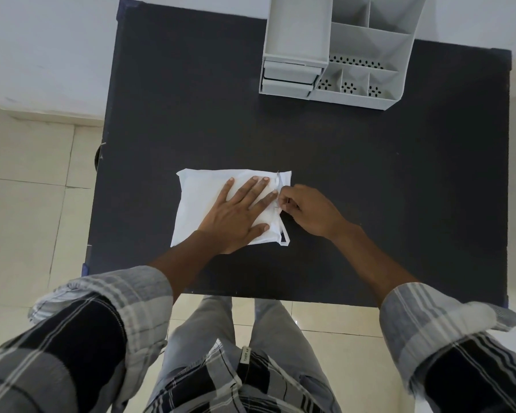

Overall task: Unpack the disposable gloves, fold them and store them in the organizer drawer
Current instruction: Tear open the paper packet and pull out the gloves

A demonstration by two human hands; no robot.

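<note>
Lying mid-bench (370,174): glove packet (203,201), long axis left-right. Left hand (236,216) flat, pressing it down. Right hand (310,213) pinching its right-end edge. Organizer (331,49) beyond, drawers closed.

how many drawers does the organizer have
2 show on the grey organizer at the table's far edge: an upper drawer and a lower drawer stacked directly below it, on its left side. Both look closed. Any others would be hidden from this angle.

The left hand (236,216) presses flat on a white plastic glove packet (203,204) on the black worktop (370,189); the right hand (313,213) pinches its edge.
</note>
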